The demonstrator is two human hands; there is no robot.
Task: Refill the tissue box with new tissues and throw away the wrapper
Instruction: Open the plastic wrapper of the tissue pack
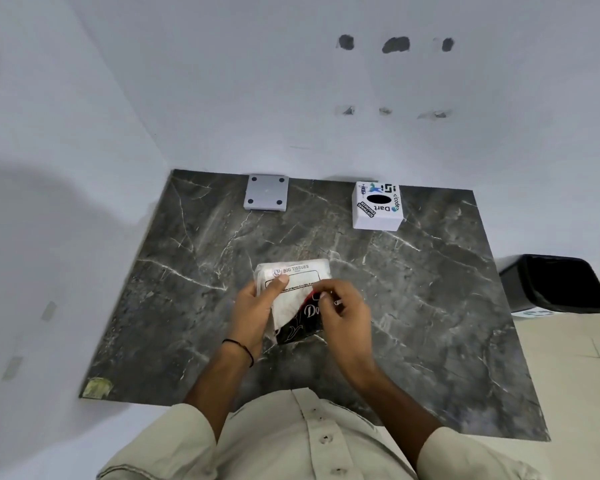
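Note:
A tissue pack [297,271] in a clear wrapper printed "BIG TISSUES" is held just above the middle of the dark marble counter [430,289]. My left hand [257,306] grips its left side, thumb on top. My right hand [343,308] pinches the wrapper's black and red printed part [300,323] at the near right. White tissue shows between the two hands. The white tissue box [377,206], covered in stickers and with a dark oval opening on top, stands at the back right of the counter, apart from both hands.
A black waste bin [555,284] stands on the floor right of the counter. A grey square plate [266,192] with four holes lies at the back edge. White walls close the left and back sides. A yellowish patch [97,388] marks the near left corner.

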